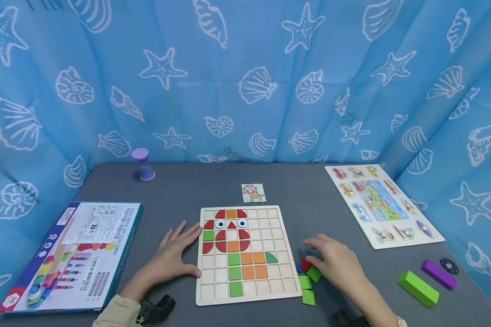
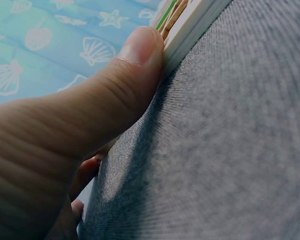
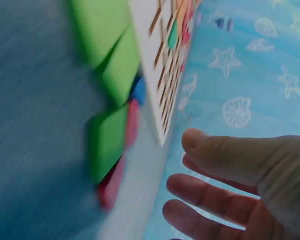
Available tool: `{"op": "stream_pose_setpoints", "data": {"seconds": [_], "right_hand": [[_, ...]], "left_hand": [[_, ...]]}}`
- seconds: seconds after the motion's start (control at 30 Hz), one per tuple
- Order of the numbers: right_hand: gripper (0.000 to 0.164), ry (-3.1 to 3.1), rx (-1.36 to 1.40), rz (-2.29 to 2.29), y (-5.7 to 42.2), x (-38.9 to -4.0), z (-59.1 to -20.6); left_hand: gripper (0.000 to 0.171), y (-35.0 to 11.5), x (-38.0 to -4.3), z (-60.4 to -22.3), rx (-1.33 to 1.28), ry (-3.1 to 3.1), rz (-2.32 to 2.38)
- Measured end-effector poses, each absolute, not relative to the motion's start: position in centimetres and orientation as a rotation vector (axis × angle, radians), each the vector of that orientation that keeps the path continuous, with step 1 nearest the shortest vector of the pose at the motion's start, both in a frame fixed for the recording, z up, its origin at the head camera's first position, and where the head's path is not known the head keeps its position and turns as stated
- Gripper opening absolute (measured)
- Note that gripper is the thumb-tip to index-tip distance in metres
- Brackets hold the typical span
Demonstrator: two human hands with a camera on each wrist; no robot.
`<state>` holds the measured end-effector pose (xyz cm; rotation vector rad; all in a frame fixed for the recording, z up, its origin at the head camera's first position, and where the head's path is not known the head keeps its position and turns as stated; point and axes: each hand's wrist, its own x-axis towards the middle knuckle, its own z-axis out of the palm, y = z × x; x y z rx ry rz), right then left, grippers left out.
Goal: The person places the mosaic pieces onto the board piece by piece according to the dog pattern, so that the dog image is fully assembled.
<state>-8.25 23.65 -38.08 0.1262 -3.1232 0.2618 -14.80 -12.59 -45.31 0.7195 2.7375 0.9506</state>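
A wooden grid board (image 1: 276, 271) lies flat on the grey table, partly covered with red, orange and green pieces and two eye pieces. My left hand (image 1: 172, 255) rests at its left side, fingers spread. In the left wrist view the thumb (image 2: 140, 55) touches the board's edge. Off the board's lower right corner lies a loose cluster of green square tiles (image 1: 305, 282), red pieces (image 1: 305, 264) and a blue piece (image 1: 298, 267). Over this cluster hovers my right hand (image 1: 338, 264), fingers loosely bent, nothing visible between them in the right wrist view.
Behind the board lies a small pattern card (image 1: 253, 193). A toy box (image 1: 98, 245) and a purple hourglass (image 1: 143, 165) are at left. To the right are a picture puzzle board (image 1: 382, 204), a green block (image 1: 418, 288), a purple block (image 1: 438, 274) and a black disc (image 1: 449, 266).
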Motion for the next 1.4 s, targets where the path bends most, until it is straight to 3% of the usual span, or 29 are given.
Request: {"op": "stream_pose_setpoints", "data": {"seconds": [0.37,0.73,1.4], "right_hand": [[0.029,-3.278,0.073,0.267,26.0,-6.4,-39.1],[0.035,-3.277,0.225,0.229,25.8,-5.9,-39.5],[0.02,-3.233,0.167,0.167,26.1,-7.0,-39.8]], "left_hand": [[0.112,-12.6,-14.8,-45.3,0.705,2.73,0.928],[0.112,-12.6,-14.8,-45.5,0.703,2.731,0.931],[0.113,-12.6,-14.9,-45.6,0.693,2.743,0.916]]}}
